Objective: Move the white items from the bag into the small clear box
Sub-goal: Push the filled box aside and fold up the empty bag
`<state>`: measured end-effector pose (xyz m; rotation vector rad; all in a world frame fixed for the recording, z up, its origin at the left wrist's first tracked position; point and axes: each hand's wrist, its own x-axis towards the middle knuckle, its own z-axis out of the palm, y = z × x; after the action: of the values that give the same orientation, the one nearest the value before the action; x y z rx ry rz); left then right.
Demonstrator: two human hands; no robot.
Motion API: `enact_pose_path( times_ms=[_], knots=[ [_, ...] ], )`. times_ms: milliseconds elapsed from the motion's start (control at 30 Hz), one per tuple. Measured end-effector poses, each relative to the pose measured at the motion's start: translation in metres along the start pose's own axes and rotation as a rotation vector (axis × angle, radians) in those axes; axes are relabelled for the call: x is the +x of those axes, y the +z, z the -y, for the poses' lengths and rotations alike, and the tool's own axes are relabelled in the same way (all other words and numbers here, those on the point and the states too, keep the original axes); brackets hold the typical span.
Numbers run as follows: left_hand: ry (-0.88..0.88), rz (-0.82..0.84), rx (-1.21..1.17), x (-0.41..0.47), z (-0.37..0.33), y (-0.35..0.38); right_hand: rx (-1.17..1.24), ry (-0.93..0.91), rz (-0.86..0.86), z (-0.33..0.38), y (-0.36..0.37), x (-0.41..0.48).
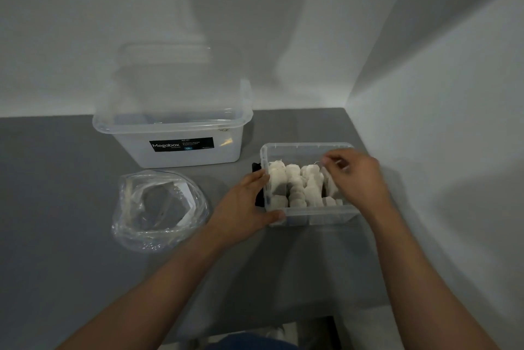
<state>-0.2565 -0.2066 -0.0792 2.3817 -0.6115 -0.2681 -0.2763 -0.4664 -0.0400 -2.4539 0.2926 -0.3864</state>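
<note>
The small clear box [312, 215] sits on the grey table at the right, with several white items [295, 185] lined up in rows inside it. My left hand [246, 202] grips the box's near-left corner, thumb along its front rim. Over the right side of the box, my right hand [354, 173] has curled fingers that pinch a thin white item [329, 182] among the rows. The clear plastic bag [158, 210] lies crumpled and open to the left of the box; no white items show in it.
A large clear storage box [173, 134] with a black label stands behind the bag, its lid [167, 57] leaning on the wall. A black object [256, 168] lies by the small box's left side. Walls close in at the back and right.
</note>
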Motion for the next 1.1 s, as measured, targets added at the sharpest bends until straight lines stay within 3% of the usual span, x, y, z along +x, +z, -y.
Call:
enact_pose_path(
  times_ms=[100,233,400,700,1100],
  knots=[
    [-0.008,-0.054,-0.035,-0.007,-0.001,0.004,-0.032,0.048,-0.109,-0.027,-0.028,-0.025],
    [-0.044,-0.086,-0.138,-0.021,-0.004,0.014,-0.007,0.224,0.170,-0.062,-0.039,-0.054],
    [-0.107,-0.125,-0.231,-0.027,-0.010,0.030,0.108,0.211,0.345,-0.088,-0.025,-0.063],
    [-0.175,-0.171,-0.286,-0.009,-0.012,0.040,0.217,0.166,0.313,-0.103,-0.013,-0.048],
    [-0.221,-0.261,-0.275,0.110,0.002,0.025,0.201,0.120,0.337,-0.098,0.014,0.090]
  ],
)
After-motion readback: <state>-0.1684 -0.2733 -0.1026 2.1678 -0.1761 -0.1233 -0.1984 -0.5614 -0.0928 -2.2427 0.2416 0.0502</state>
